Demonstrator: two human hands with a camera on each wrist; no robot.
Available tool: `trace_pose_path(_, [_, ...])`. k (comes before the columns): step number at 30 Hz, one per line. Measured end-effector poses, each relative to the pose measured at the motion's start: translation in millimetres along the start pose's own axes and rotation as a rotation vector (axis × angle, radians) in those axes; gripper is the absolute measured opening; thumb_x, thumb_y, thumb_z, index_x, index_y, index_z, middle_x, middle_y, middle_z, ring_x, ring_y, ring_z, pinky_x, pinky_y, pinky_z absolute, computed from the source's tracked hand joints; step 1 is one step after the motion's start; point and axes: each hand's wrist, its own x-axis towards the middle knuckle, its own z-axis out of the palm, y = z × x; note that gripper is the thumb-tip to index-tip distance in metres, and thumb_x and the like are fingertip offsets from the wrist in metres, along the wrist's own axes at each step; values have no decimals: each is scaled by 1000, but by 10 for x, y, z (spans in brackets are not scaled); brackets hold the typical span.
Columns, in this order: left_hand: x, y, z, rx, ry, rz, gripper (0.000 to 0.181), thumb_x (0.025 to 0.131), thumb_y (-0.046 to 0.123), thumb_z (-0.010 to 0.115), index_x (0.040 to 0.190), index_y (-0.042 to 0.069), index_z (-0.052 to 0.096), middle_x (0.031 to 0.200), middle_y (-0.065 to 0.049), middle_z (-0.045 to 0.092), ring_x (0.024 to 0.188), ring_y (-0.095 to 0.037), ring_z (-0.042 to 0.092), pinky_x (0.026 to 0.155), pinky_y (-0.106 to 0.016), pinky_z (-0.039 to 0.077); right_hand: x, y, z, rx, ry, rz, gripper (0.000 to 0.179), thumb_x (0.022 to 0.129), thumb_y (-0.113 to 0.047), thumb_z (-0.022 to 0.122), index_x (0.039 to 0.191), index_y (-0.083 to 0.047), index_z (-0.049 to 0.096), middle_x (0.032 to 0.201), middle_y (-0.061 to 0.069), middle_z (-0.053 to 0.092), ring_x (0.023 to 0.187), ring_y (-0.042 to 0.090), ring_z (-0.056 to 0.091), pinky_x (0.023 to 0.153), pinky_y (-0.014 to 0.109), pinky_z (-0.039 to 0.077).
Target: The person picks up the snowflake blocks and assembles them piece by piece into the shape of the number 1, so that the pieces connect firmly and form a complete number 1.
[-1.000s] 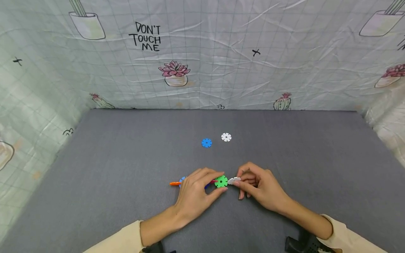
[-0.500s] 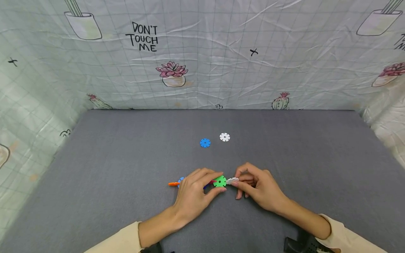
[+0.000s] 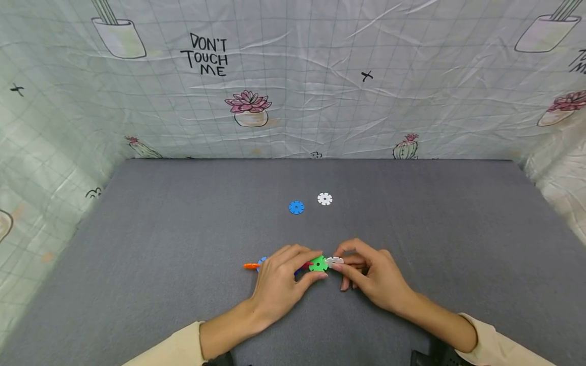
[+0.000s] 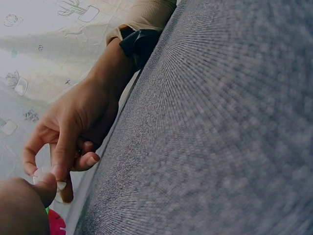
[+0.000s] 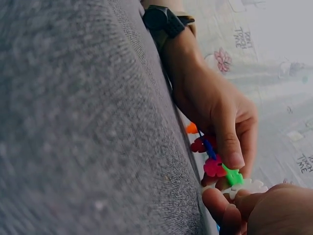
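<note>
Gray tabletop (image 3: pixel 137 229): the left hand (image 3: pixel 282 273) pinches the green disc (image 3: pixel 318 264) ending a colorful chain (image 5: pixel 214 167); just beyond that grip, the right hand's (image 3: pixel 375 282) pinched white disc (image 3: pixel 334 261) now sits closer, apparently joining.

We read "DON'T TOUCH ME" in black capital letters (image 3: pixel 204 55) on the pale, grid-patterned, wrinkled sheet (image 3: pixel 302 56) at the head view's upper left and, sideways, the right wrist view's upper right, while more lettering (image 3: pixel 579 61) at the head view's right edge is cut off.
</note>
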Motion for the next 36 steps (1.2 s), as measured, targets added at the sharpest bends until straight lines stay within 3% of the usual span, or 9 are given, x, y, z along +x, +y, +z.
trace_pose_path(7, [11, 12, -7, -10, -4, -11, 37, 73, 27, 82, 103, 8, 73, 92, 7, 67, 76, -6, 58, 61, -16, 44, 7, -17, 14, -7, 7, -20, 30, 84, 9, 66, 107, -9, 58, 65, -5, 66, 50, 5, 60, 41, 13, 36])
trace_pose_path(13, [15, 35, -31, -11, -24, -30, 37, 74, 26, 81, 105, 7, 73, 93, 7, 67, 79, -6, 61, 66, -23, 48, 11, -35, 32, -16, 21, -17, 28, 84, 8, 66, 105, -10, 58, 63, -6, 65, 49, 3, 59, 40, 13, 36])
trace_pose_path(21, [15, 47, -37, 25, -10, -8, 39, 72, 27, 81, 105, 8, 73, 95, 6, 67, 77, -10, 63, 66, -25, 49, 22, -52, 53, 21, 34, -43, 26, 83, 11, 66, 101, -7, 59, 62, -3, 64, 46, 4, 57, 38, 13, 36])
trace_pose_path(28, [12, 42, -25, 29, -5, 12, 38, 71, 27, 81, 103, 7, 73, 95, 3, 67, 78, -13, 64, 68, -27, 50, 32, -37, 64, 47, 49, -90, 26, 79, 15, 68, 95, -4, 62, 75, 8, 69, 47, 4, 58, 39, 12, 38])
trace_pose_path(36, [6, 39, -16, 24, 4, 17, 37, 71, 27, 80, 102, 7, 73, 94, 3, 68, 77, -12, 64, 68, -27, 51, 40, -40, 80, 17, 52, -99, 27, 77, 16, 69, 90, -6, 61, 71, 5, 69, 47, 1, 57, 39, 11, 36])
